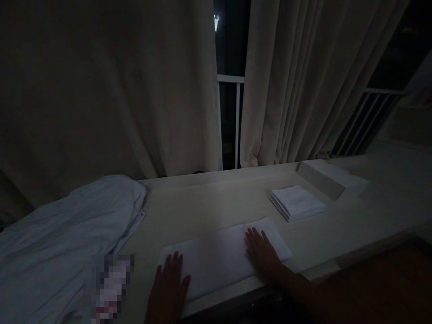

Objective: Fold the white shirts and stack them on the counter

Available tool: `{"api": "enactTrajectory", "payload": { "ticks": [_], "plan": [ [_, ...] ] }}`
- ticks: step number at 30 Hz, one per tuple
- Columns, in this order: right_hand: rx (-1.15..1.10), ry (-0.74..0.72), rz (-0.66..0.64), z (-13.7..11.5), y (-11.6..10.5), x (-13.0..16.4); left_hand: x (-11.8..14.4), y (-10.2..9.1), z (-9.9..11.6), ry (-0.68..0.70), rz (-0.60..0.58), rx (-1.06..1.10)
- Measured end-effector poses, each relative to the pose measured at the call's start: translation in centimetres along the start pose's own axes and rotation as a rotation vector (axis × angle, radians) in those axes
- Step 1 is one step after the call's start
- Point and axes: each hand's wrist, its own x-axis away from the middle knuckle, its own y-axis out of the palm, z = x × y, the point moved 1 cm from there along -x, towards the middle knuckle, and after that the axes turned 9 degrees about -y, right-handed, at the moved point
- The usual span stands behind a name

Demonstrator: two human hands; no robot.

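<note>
A white cloth (219, 256), folded into a long flat strip, lies on the pale tabletop (209, 198) near its front edge. My left hand (168, 285) rests flat on the strip's left end, fingers spread. On the right part of the strip lies my right hand (261, 252), palm down and fingers apart. Neither hand grips anything. The room is dim.
A stack of folded white cloths (297, 202) sits beyond my right hand. A heap of loose white fabric (67, 234) covers the table's left end. A flat box (324, 177) lies at the back right. Curtains (111, 90) and a dark window with railing (232, 103) stand behind.
</note>
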Motion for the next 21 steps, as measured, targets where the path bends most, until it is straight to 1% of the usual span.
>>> {"api": "enactTrajectory", "payload": {
  "ticks": [1,2,4,6,7,9,12,14,15,17,19,21],
  "plan": [
    [-0.030,-0.056,0.008,-2.1,0.1,-0.1,1.0,-0.4,2.1,0.063,0.018,0.013],
    [-0.059,-0.103,0.012,-4.2,0.4,-0.3,1.9,-0.7,4.1,0.102,0.001,0.017],
    [-0.105,-0.158,0.006,-7.6,1.0,-0.8,3.6,-0.7,7.4,0.150,-0.011,0.021],
    [-0.126,-0.147,-0.014,-9.7,1.8,-1.1,4.6,-0.6,9.2,0.100,-0.003,0.019],
    [-0.126,-0.123,-0.026,-10.1,2.2,-1.1,4.8,-0.6,9.5,0.065,-0.003,0.021],
    [-0.112,-0.068,-0.048,-9.8,2.7,-0.9,5.1,-0.8,8.9,-0.010,-0.013,0.025],
    [-0.075,-0.022,-0.084,-8.2,2.7,-0.6,6.0,-1.1,6.1,-0.145,0.013,0.021],
    [-0.064,-0.031,-0.100,-7.9,2.1,-1.0,6.9,-1.1,4.3,-0.232,0.039,0.014],
    [-0.071,-0.055,-0.104,-8.4,1.8,-1.5,7.4,-0.9,3.7,-0.258,0.041,0.013],
    [-0.114,-0.151,-0.108,-10.7,1.3,-3.1,8.1,-0.4,3.3,-0.279,0.032,0.015],
    [-0.181,-0.291,-0.106,-14.6,1.0,-5.1,8.6,0.3,3.5,-0.298,0.034,0.014],
    [-0.245,-0.417,-0.101,-19.1,1.1,-6.9,8.8,1.0,3.8,-0.307,0.047,0.018]
  ]
}}
